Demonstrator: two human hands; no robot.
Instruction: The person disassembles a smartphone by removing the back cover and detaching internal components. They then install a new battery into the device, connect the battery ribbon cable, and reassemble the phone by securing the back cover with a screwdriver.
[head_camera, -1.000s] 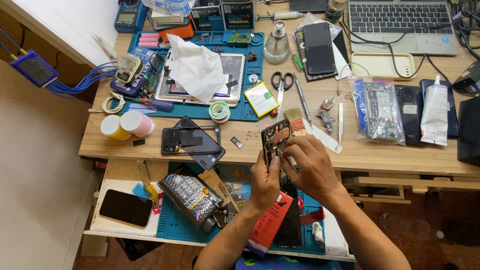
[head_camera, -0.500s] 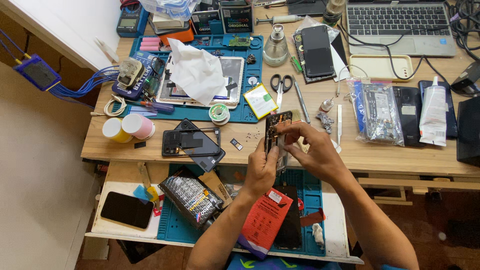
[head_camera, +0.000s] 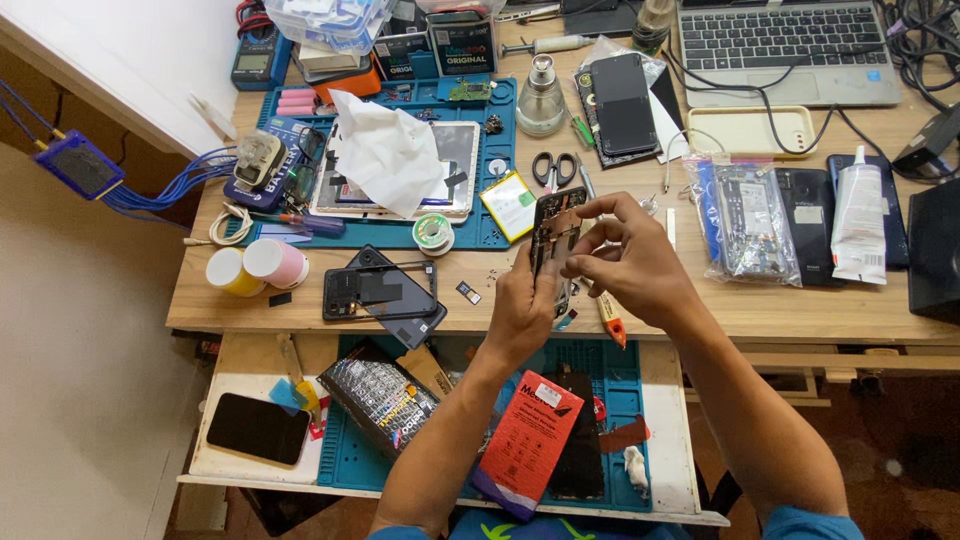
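This is a phone repair workshop. A wooden bench (head_camera: 700, 310) carries blue repair mats (head_camera: 490, 225), a solder reel (head_camera: 434, 234), scissors (head_camera: 552, 168), a multimeter (head_camera: 259, 58), a laptop (head_camera: 790, 45), bagged parts (head_camera: 750, 220) and several phones (head_camera: 622, 103). The left hand (head_camera: 520, 310) and right hand (head_camera: 630, 265) hold an opened phone (head_camera: 553, 225) with its insides bare.

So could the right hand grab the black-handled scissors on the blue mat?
Probably yes. The right hand is pinching the opened phone, and the black-handled scissors lie just past it on the blue mat with nothing covering them, but it would need to let go first.
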